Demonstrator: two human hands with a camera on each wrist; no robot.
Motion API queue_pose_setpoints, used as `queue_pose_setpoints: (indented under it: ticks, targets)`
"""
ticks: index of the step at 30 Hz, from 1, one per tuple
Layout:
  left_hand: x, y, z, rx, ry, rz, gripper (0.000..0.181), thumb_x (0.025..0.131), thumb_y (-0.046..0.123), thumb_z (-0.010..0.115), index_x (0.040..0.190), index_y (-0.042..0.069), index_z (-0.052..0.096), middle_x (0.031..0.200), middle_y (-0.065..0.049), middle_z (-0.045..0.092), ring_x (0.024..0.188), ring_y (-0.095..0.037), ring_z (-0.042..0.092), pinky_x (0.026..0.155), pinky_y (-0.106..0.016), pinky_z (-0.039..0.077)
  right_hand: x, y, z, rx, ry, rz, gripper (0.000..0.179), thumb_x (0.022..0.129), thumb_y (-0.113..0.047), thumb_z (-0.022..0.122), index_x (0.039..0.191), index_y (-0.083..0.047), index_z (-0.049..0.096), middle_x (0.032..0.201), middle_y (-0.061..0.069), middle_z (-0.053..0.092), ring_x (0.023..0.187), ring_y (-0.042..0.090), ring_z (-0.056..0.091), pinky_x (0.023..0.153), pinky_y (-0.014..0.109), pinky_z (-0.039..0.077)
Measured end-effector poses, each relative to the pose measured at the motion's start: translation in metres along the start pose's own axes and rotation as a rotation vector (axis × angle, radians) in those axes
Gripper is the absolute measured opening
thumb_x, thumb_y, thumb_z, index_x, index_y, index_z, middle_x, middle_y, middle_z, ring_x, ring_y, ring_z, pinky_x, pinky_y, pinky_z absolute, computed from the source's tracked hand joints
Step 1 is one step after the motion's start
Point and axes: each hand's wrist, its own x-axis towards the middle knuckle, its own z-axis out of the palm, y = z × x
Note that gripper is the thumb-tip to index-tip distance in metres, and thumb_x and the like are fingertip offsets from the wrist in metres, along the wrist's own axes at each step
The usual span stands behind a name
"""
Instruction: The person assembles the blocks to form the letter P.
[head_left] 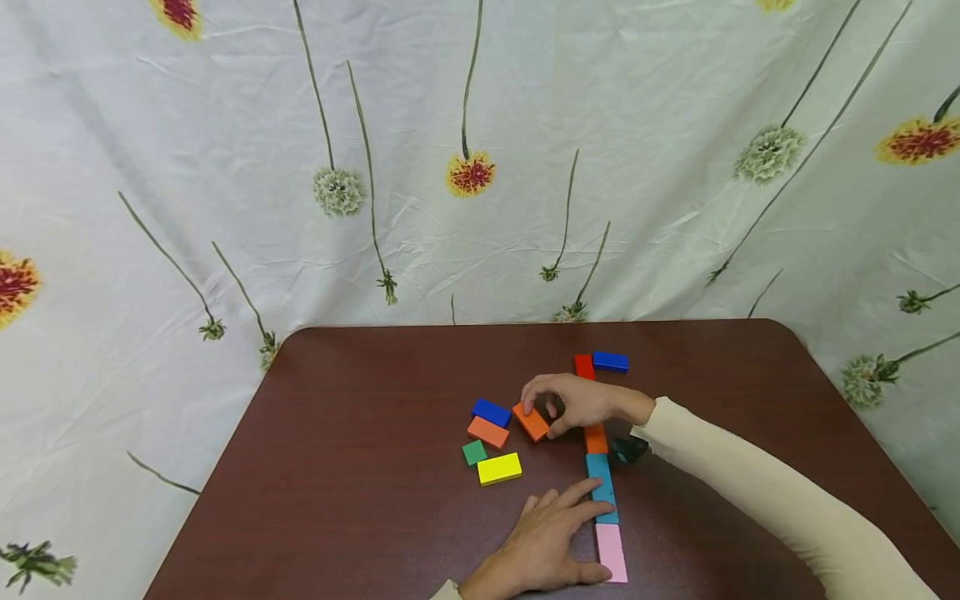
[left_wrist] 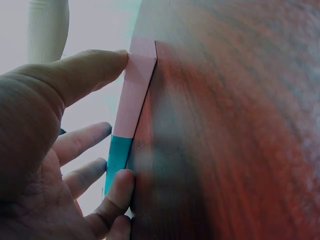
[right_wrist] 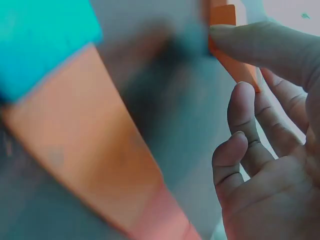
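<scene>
My right hand (head_left: 581, 398) pinches an orange block (head_left: 531, 423) between thumb and fingers, left of a row of blocks; the right wrist view shows the same orange block (right_wrist: 232, 62) at the fingertips. In that row, from the far end, are a red block (head_left: 584, 365), another orange block (head_left: 596, 440) partly hidden by my right hand, light blue (head_left: 598, 467), and a pink block (head_left: 611, 550) nearest me. My left hand (head_left: 536, 546) lies along the row with fingers extended over the light blue part. Its thumb touches the pink block (left_wrist: 139, 80).
Left of the row lie a dark blue block (head_left: 492, 413), an orange-red block (head_left: 487, 432), a small green block (head_left: 474, 452) and a yellow block (head_left: 499, 469). Another blue block (head_left: 611, 362) sits beside the row's far end. A flowered cloth (head_left: 480, 250) hangs behind the brown table (head_left: 360, 467).
</scene>
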Motion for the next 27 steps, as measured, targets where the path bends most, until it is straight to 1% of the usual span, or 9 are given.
queue_pose_setpoints:
  ticks: [3,7,12,15,19,22,26,27]
  targets:
    - [0.000,0.001,0.001,0.020,0.013,0.003,0.063,0.083,0.050,0.076,0.141,0.035,0.055,0.159,0.013,0.036,0.093,-0.002,0.046,0.070,-0.022,0.028,-0.011,0.007,-0.014,0.035,0.057,0.006,0.033,0.085,-0.004,0.078,0.113,-0.013,0.064,0.143,0.013,0.050,0.080,0.017,0.054,0.072,0.028,0.050]
    - [0.000,0.002,0.002,0.041,0.026,0.002,0.063,0.082,0.050,0.077,0.140,0.035,0.056,0.159,0.013,0.037,0.089,-0.001,0.044,0.069,-0.022,0.027,-0.029,0.020,-0.034,0.081,0.160,0.035,0.035,0.084,-0.005,0.079,0.115,-0.010,0.063,0.145,0.020,0.046,0.079,0.018,0.052,0.071,0.030,0.048]
    - [-0.001,0.003,0.003,0.041,0.017,-0.014,0.064,0.082,0.050,0.077,0.141,0.037,0.055,0.158,0.014,0.038,0.085,0.000,0.040,0.068,-0.022,0.027,-0.051,0.038,-0.055,0.140,0.275,0.079,0.038,0.084,-0.004,0.079,0.118,-0.006,0.062,0.143,0.021,0.046,0.076,0.020,0.051,0.068,0.029,0.045]
    - [-0.001,0.004,0.003,0.048,0.025,-0.013,0.064,0.082,0.050,0.078,0.140,0.036,0.056,0.158,0.014,0.038,0.083,0.000,0.038,0.068,-0.022,0.026,-0.063,0.049,-0.064,0.164,0.337,0.112,0.039,0.084,-0.005,0.079,0.119,-0.006,0.062,0.143,0.019,0.048,0.077,0.018,0.051,0.068,0.027,0.046]
    - [-0.001,0.005,0.003,0.066,0.041,-0.002,0.065,0.081,0.049,0.079,0.140,0.036,0.056,0.158,0.013,0.039,0.082,0.000,0.037,0.068,-0.022,0.026,-0.077,0.060,-0.072,0.188,0.399,0.163,0.039,0.084,-0.006,0.079,0.119,-0.004,0.062,0.143,0.020,0.047,0.077,0.018,0.051,0.068,0.026,0.047]
    - [-0.001,0.006,0.004,0.072,0.041,-0.003,0.065,0.081,0.049,0.079,0.141,0.036,0.056,0.158,0.014,0.038,0.082,0.000,0.037,0.068,-0.022,0.025,-0.088,0.064,-0.074,0.195,0.421,0.204,0.041,0.085,-0.007,0.078,0.122,-0.003,0.061,0.139,0.022,0.049,0.075,0.018,0.052,0.065,0.027,0.046]
    - [-0.001,0.005,0.003,0.072,0.041,-0.005,0.065,0.081,0.049,0.078,0.141,0.036,0.056,0.158,0.013,0.038,0.081,0.000,0.036,0.068,-0.022,0.025,-0.101,0.070,-0.073,0.189,0.439,0.256,0.052,0.087,-0.009,0.077,0.133,-0.003,0.055,0.140,0.023,0.048,0.070,0.021,0.053,0.065,0.029,0.047]
    - [-0.002,0.005,0.003,0.070,0.039,-0.006,0.065,0.081,0.050,0.078,0.141,0.036,0.056,0.158,0.013,0.038,0.081,0.000,0.036,0.068,-0.022,0.025,-0.104,0.072,-0.073,0.171,0.444,0.253,0.055,0.087,-0.009,0.076,0.137,-0.001,0.052,0.141,0.025,0.048,0.077,0.024,0.056,0.067,0.029,0.048]
